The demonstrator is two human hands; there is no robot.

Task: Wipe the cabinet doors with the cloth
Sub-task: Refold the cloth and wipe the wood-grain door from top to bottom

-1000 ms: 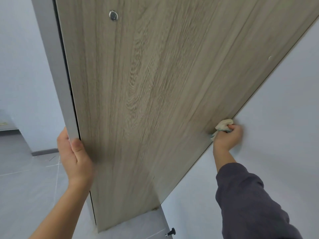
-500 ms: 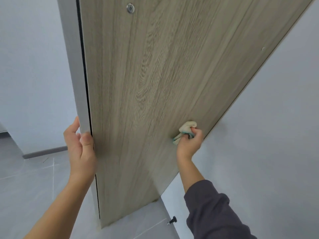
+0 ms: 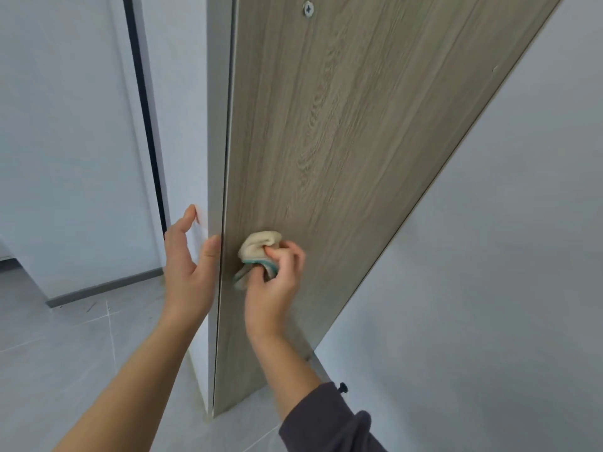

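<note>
The wood-grain inner face of the open cabinet door [image 3: 342, 141] fills the middle of the view. My right hand [image 3: 274, 288] grips a bunched beige cloth with a teal edge [image 3: 257, 252] and presses it on the door's lower part, close to the door's free left edge. My left hand [image 3: 189, 265] holds that grey edge at the same height, with the thumb on the front side and the fingers reaching round to the white outer face.
A screw head [image 3: 308, 8] sits near the top of the door. White panels with a dark vertical gap [image 3: 145, 125] stand to the left. A white wall [image 3: 489, 256] is to the right, with a small black knob [image 3: 342, 387] low down. Below lies grey floor tile [image 3: 81, 353].
My right hand has swept the cloth from the door's right, hinge-side edge leftward across the wood face to near the free edge. My left hand stays on the edge, its grip looser.
</note>
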